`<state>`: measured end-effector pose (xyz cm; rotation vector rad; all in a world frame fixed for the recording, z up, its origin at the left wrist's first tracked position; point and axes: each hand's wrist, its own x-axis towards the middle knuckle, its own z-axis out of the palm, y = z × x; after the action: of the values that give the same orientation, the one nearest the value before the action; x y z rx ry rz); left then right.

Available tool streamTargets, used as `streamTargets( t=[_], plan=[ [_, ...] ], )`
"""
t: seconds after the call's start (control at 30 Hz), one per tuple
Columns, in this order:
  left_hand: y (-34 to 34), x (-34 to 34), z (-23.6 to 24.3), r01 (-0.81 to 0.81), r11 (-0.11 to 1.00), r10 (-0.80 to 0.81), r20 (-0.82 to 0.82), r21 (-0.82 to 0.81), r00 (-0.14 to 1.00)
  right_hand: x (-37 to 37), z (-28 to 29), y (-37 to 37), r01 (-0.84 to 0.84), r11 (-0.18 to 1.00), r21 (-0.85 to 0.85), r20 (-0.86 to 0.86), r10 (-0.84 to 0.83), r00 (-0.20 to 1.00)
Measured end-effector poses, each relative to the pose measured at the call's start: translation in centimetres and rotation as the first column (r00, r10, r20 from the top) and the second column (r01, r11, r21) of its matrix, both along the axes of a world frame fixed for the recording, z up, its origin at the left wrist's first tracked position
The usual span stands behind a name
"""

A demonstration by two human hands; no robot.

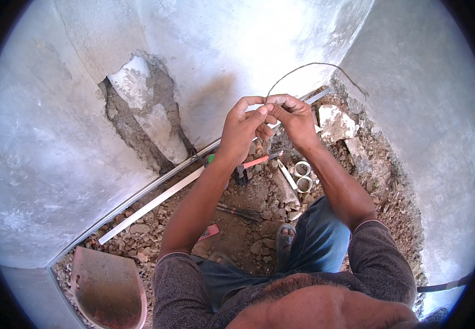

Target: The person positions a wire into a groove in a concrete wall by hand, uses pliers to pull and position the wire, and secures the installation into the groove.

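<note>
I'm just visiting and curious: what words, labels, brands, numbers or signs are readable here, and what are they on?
None can be read.
Small red piece on the ground: a pale mark, too small and blurred to tell whether it is lettering.
Thin wire: too thin to show any.
Shovel blade: only stains and dirt show.
Back wall: smudges and patches, no lettering visible.

Dirt floor [240, 249]: rubble [336, 124], scoop-shaped piece [107, 282], long white strip [150, 207], two white rings [303, 176].

Right of the jagged recess [145, 112], the left hand [239, 129] and right hand [299, 125] pinch a thin wire [325, 63]; below the recess lies a white strip [150, 207].
</note>
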<state>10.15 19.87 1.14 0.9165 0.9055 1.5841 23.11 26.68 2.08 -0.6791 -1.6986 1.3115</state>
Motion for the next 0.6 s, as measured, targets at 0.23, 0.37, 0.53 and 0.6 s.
streamTargets(
  t=[0.23,0.37,0.53,0.6],
  plan=[
    [0.4,-0.2,-0.4,-0.016,1.0,0.015,-0.03,-0.016,0.999,0.4,0.9,0.1,-0.027,0.999,-0.028,0.071,0.029,0.997],
    [0.9,-0.6,-1.5,-0.058,0.998,0.062,-0.215,0.022,0.975,0.4,0.8,0.1,-0.016,1.0,-0.002,0.097,0.016,0.995],
    [0.6,-0.2,-0.9,-0.084,0.991,0.104,-0.192,0.107,0.976,0.5,0.8,0.0,-0.027,0.997,0.078,0.159,0.014,0.987],
    [0.5,-0.6,-0.7,-0.056,0.993,0.076,-0.207,0.103,0.975,0.5,0.4,0.3,-0.058,0.994,0.097,0.175,0.041,0.984]
  ],
)
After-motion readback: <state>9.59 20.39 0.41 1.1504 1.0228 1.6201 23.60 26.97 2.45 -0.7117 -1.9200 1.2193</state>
